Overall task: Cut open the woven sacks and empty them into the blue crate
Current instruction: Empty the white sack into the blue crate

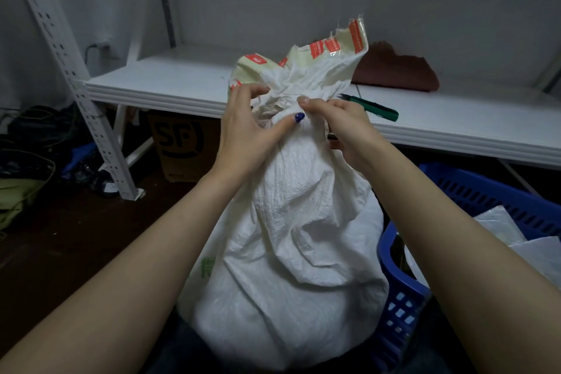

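Near centre, woven sack (291,237), neck gathered: left hand (246,127) and right hand (343,121) both pinch it; best held upright, tie cut with the far green cutter (376,109).

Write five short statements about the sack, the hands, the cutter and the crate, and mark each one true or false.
1. The left hand and the right hand both grip the bunched neck of the white sack. True.
2. The green-handled cutter is held in the right hand. False: it lies on the white shelf, behind that hand.
3. The sack's mouth gapes wide open. False: the neck is gathered shut between the hands.
4. The blue crate stands to the right of the sack. True.
5. The cardboard box sits on top of the shelf. False: it stands on the floor under it.
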Tool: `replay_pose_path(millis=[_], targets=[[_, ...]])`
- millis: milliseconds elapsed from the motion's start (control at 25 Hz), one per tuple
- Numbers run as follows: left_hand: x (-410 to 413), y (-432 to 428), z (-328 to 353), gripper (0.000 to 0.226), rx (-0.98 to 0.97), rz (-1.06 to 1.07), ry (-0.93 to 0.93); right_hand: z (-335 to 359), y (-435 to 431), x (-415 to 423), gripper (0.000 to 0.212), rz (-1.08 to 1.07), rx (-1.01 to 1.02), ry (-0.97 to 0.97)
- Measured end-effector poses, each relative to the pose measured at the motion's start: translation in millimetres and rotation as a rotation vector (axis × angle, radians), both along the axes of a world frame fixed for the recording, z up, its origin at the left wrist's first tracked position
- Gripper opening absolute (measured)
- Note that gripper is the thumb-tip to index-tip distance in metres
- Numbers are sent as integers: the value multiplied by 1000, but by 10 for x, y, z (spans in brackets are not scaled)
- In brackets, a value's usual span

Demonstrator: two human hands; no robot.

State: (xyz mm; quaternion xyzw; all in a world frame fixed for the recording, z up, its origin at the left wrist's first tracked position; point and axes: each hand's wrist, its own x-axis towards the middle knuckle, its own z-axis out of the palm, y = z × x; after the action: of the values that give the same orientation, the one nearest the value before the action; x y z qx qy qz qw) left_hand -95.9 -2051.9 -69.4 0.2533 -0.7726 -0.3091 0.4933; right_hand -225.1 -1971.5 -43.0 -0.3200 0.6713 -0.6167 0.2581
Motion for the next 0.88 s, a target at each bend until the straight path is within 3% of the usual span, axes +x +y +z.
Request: replay_pose_path(millis=[120,280,520,720,880], targets=[[-43,27,12,30,33,20,90,-9,1,5,36,-29,-49,-28],[-78,77,9,15,87,-4,72,-11,50,0,30,-31,-74,-42],[-84,75,-10,15,129,27,55,-16,116,2,32,-15,-42,-16],[-120,-53,-28,20,429,-47,127,68,137,-13,35,-35,-67,-23],[-146,-102,-69,24,553,-88,112,94,177,-12,28,-2,-124,-60]])
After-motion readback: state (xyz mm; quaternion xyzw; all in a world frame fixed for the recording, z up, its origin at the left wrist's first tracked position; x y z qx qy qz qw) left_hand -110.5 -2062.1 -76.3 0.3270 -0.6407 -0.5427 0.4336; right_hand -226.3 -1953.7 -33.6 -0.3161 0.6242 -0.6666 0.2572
